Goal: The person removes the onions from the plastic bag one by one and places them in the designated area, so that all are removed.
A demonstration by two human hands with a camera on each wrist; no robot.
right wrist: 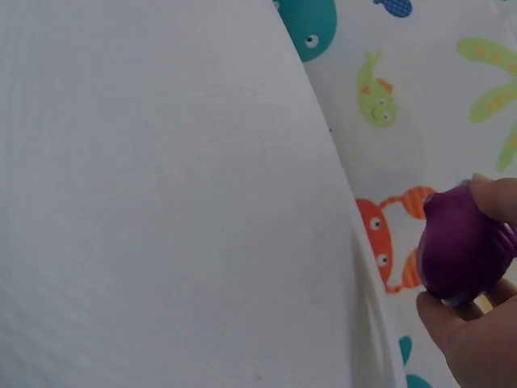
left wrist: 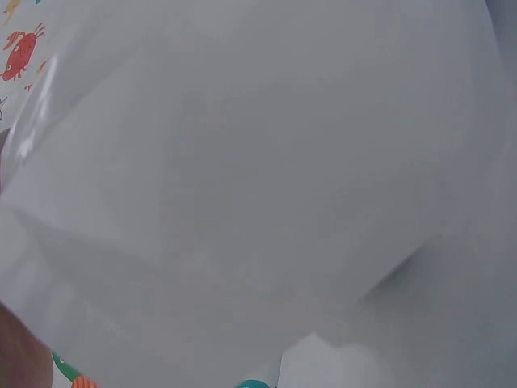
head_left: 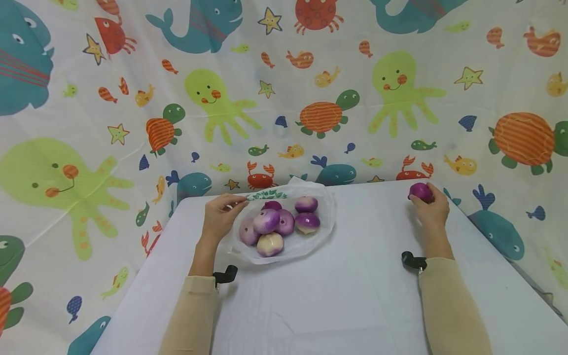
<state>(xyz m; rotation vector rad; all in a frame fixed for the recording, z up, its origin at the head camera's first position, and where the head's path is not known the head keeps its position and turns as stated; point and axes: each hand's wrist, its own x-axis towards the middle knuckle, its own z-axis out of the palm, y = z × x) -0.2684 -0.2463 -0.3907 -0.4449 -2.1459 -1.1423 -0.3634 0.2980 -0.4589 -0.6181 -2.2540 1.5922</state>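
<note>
My left hand [head_left: 219, 216] pinches the left rim of a thin white plastic bag [head_left: 327, 209], which lies spread open on the table. Its film [left wrist: 242, 162] fills most of the left wrist view. Several purple-and-white round vegetables, like turnips or onions [head_left: 266, 221], sit in the bag, some stacked on others. Far to the right, my right hand [head_left: 436, 207] grips a small deep-purple onion [head_left: 420, 193] above the table. In the right wrist view thumb and fingers close around this onion [right wrist: 462, 246], its pointed neck showing.
A white cloth covers the table [head_left: 337, 296]. Behind and beside it hangs a curtain [head_left: 284, 113] printed with sea animals. The table's right edge [right wrist: 335, 153] runs close below the right hand. Dark wrist cameras [head_left: 226, 274] sit at both cuffs.
</note>
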